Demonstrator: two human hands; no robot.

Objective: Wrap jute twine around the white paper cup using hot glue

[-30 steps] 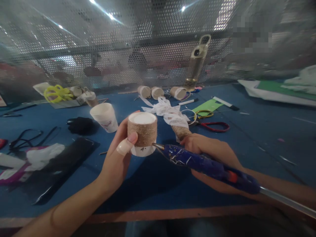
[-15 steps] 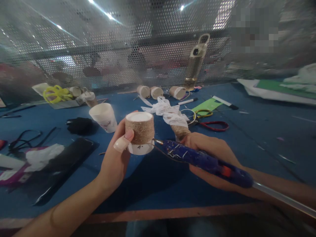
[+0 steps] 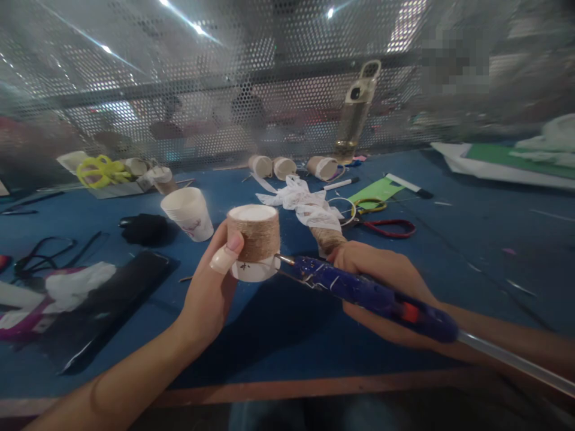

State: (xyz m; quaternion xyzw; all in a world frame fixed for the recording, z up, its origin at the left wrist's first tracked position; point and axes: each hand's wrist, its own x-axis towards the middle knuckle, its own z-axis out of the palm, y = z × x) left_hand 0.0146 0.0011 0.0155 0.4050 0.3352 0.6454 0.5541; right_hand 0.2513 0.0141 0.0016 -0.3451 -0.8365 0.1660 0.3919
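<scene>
An upside-down paper cup (image 3: 255, 236), wound with brown twine over its upper part, is held in my left hand (image 3: 214, 281), thumb across its front. The white band at its lower end is bare and bears a small dark mark. My right hand (image 3: 386, 275) is wrapped round a blue glue gun (image 3: 354, 290) with a red part and a clear glue stick at its rear. The gun's metal tip is at the cup's right side, by the lowest twine. Beyond my right hand lies a twine piece with white lace (image 3: 309, 206).
White paper cups (image 3: 188, 212) stand left of my left hand. Red-handled pliers (image 3: 389, 227), a green sheet (image 3: 375, 191) and markers lie at right. Twine-wrapped cups (image 3: 285, 168) and a tall bottle (image 3: 357, 114) are at the back. A black case (image 3: 130, 287) lies left.
The held cup has turned slightly, its dark mark shifting left. The glue gun has moved a little left with my right hand, its tip still beside the cup.
</scene>
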